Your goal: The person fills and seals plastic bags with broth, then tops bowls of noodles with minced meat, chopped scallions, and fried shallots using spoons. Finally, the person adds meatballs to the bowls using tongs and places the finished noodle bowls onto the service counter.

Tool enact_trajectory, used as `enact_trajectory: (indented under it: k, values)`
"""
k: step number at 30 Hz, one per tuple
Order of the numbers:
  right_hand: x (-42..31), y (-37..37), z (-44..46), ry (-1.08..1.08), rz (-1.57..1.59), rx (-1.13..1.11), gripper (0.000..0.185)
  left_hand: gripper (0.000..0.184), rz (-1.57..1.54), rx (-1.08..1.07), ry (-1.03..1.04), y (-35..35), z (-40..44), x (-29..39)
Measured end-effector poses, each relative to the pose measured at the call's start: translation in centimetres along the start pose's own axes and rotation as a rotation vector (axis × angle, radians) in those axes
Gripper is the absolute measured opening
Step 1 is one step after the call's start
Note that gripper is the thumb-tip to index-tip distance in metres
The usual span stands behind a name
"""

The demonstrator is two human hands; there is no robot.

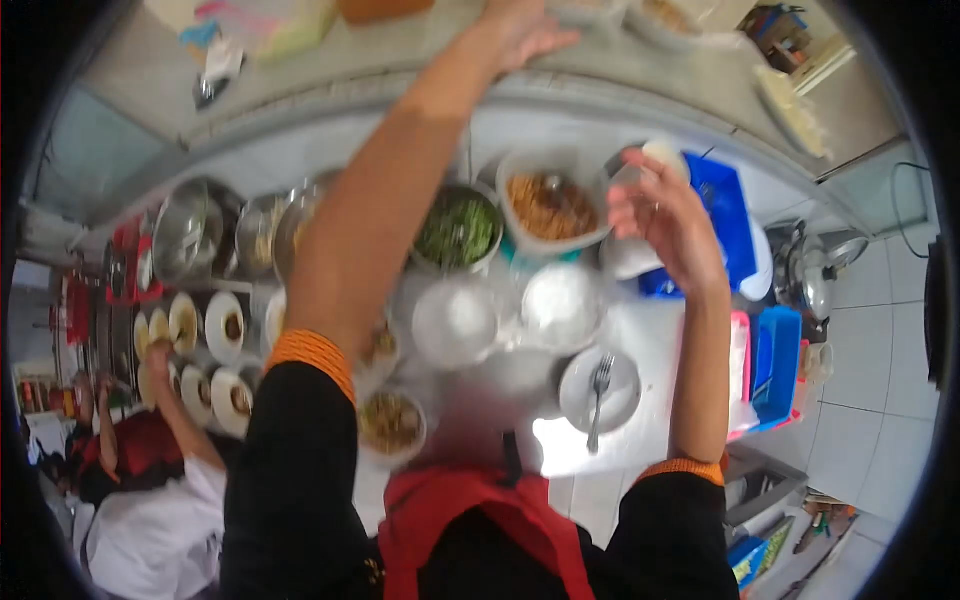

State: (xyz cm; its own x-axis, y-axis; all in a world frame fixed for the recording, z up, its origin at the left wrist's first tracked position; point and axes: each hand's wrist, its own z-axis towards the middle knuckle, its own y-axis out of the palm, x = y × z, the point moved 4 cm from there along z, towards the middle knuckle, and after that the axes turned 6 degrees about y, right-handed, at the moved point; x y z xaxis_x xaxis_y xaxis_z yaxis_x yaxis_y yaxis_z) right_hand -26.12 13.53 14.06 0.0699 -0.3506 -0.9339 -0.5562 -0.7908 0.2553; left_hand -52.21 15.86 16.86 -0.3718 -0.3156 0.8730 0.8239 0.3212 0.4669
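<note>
My left hand [522,38] reaches far up onto the raised shelf, its fingers stretched out near the white plates [668,22] at the top edge. Some blur covers it, and nothing shows in its grasp. Lower and to the right, my right hand [668,220] hangs with its fingers apart, holding nothing. Behind its fingers are pale bowls, and a blue basket [738,225] stands just right of it. A tub of brown crumbly food [550,207] with a spoon and a pot of chopped greens [460,232] sit between my arms.
Two white bowls [455,322] and a plate [618,405] with a fork [600,390] are on the steel counter. Left are metal bowls [190,235] and several filled plates [224,325], where a co-worker's hand [160,358] reaches. A lidded pot [808,275] stands right.
</note>
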Motion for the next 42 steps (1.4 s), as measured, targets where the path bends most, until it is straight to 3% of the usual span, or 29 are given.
enact_trajectory:
  k: [1,3,6,8,10,12,14,16,18,21,24,25,27,30,32,33,34,36,42]
  values:
    - [3.2,0.8,-2.3,0.099,-0.062,-0.056,0.039,0.055,-0.007,-0.103,0.046,-0.2,-2.3,1.5]
    - [9.9,2.2,-7.0,0.346,-0.128,-0.220,0.032,0.045,-0.028,-0.147,0.008,0.5,-11.5,4.7]
    - [21.7,4.1,-14.0,0.649,-0.251,-0.357,0.030,0.038,0.245,-0.154,0.091,-4.4,-25.2,5.7]
    - [26.9,6.8,-16.3,0.697,-0.322,-0.267,0.038,0.041,0.323,0.170,-0.044,-8.9,-33.6,5.1]
    - [30.7,8.8,-15.8,0.621,-0.294,-0.164,0.049,0.031,0.289,0.644,-0.016,-14.2,-41.7,2.4]
    - [33.0,10.8,-13.7,0.563,-0.285,-0.153,0.056,0.024,0.578,0.816,-0.132,-20.4,-49.2,-1.7]
    - [34.5,13.5,-11.7,0.646,-0.068,-0.214,0.070,0.021,0.760,0.858,-0.177,-22.7,-54.4,-5.3]
    - [35.1,16.1,-11.8,0.706,-0.085,-0.375,0.073,0.019,0.541,0.856,-0.326,-25.1,-57.0,-9.4]
    - [36.2,18.4,-12.6,0.773,-0.110,-0.528,0.077,0.024,0.330,0.801,-0.342,-24.4,-56.0,-10.8]
    - [39.7,20.3,-13.6,0.709,0.172,-0.411,0.070,0.034,0.157,0.674,-0.370,-23.9,-53.5,-12.5]
    - [41.5,19.8,-13.3,0.639,0.199,-0.270,0.062,0.038,0.162,0.691,-0.383,-23.7,-51.7,-13.3]
    - [41.4,19.7,-13.4,0.626,0.200,-0.253,0.062,0.038,0.161,0.669,-0.383,-23.7,-51.5,-13.6]
    - [39.8,19.1,-13.1,0.477,-0.253,-0.227,0.052,0.040,0.201,0.685,-0.360,-24.4,-51.7,-13.8]
    - [37.4,17.5,-14.3,0.261,-0.330,-0.170,0.051,0.034,0.235,0.704,-0.369,-24.5,-52.7,-13.5]
    - [32.2,16.3,-15.7,0.329,-0.168,-0.212,0.055,0.034,0.312,0.703,-0.372,-24.4,-54.2,-12.3]
    - [28.8,15.8,-17.1,0.638,0.067,-0.149,0.061,0.034,0.361,0.677,-0.375,-24.0,-54.8,-11.5]
    - [27.3,14.6,-17.7,0.699,0.213,-0.080,0.068,0.035,0.371,0.723,-0.364,-23.0,-55.3,-10.2]
    - [23.2,11.2,-17.9,0.650,0.230,-0.021,0.077,0.035,0.383,0.766,-0.355,-20.5,-55.0,-6.9]
    - [7.7,2.1,-14.2,0.321,0.047,0.187,0.057,0.034,0.361,0.659,-0.225,-13.1,-49.1,0.5]
